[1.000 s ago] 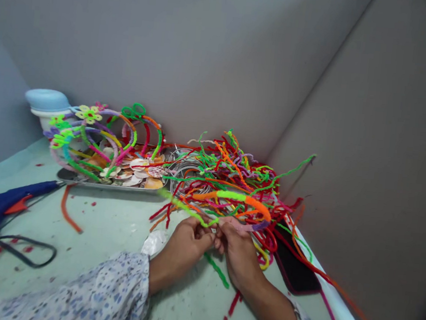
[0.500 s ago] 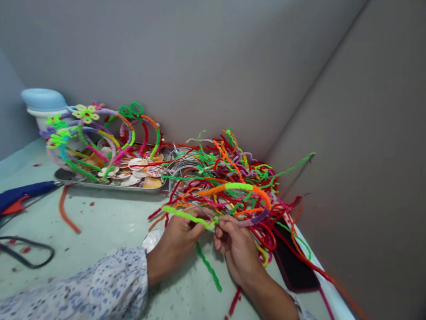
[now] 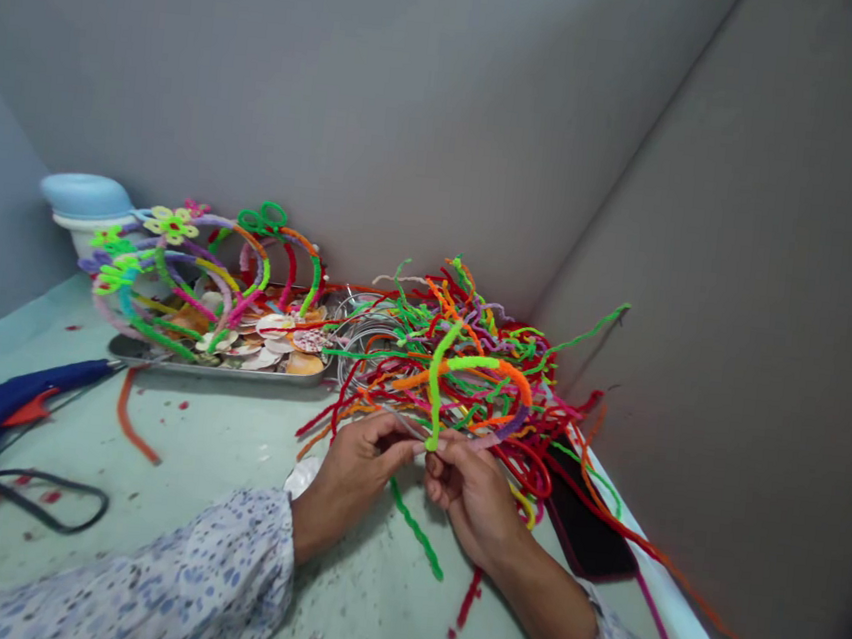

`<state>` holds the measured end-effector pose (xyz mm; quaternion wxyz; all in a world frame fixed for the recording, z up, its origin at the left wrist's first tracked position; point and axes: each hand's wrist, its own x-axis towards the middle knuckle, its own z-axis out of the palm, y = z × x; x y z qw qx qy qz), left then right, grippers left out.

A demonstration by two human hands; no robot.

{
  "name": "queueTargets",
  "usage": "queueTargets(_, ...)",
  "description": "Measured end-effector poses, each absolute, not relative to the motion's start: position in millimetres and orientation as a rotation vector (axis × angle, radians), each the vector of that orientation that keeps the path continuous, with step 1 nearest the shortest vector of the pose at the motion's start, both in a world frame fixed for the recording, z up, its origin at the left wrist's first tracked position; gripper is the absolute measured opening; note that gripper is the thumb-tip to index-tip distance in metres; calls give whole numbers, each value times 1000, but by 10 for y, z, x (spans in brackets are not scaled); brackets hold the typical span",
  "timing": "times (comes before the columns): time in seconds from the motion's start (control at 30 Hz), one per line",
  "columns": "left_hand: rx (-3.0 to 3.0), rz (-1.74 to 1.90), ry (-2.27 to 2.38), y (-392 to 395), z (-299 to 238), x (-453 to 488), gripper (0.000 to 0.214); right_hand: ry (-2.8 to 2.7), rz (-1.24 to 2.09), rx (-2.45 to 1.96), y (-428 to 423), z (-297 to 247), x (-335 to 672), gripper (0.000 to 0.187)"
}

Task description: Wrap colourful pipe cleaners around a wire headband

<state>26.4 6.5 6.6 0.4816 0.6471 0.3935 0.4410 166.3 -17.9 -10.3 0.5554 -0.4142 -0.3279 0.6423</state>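
Note:
My left hand [image 3: 356, 463] and my right hand [image 3: 471, 490] meet at the middle of the table, fingers pinched together on a curved headband [image 3: 505, 374] wrapped in orange, lime and purple pipe cleaner. A loose lime-green pipe cleaner [image 3: 436, 386] stands up from the pinch point between both hands. A darker green twisted pipe cleaner [image 3: 417, 532] hangs down from my hands onto the table. Just behind lies a big tangled heap of coloured pipe cleaners [image 3: 469, 344].
A metal tray [image 3: 219, 368] with wrapped headbands [image 3: 197, 267] and round paper pieces stands at the back left, beside a blue-lidded container [image 3: 87, 199]. A blue glue gun [image 3: 3, 399] with black cord lies far left. A dark phone [image 3: 590, 536] lies right, near the wall.
The lime-green pipe cleaner, which pointed left across the table, has swung up to stand upright at the headband. Both hands have shifted slightly away from me.

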Motion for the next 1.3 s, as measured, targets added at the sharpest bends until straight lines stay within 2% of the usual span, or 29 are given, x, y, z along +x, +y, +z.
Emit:
queueTargets(0.63, 1512, 1093, 1032, 0, 85, 278, 17, -1094, 1222, -1219, -218, -87, 1621, 13)
queueTargets(0.9, 1392, 1089, 1018, -21, 101, 317, 17, -1059, 1140, -1404, -251, 4, 1544, 17)
queueTargets(1.13, 1313, 1082, 1022, -24, 47, 323, 16, -1156, 1059, -1540, -266, -11, 1552, 30)
queueTargets(1.3, 1318, 1063, 1083, 5, -35, 330, 11, -1193, 1004, -1451, -279, -37, 1569, 16)
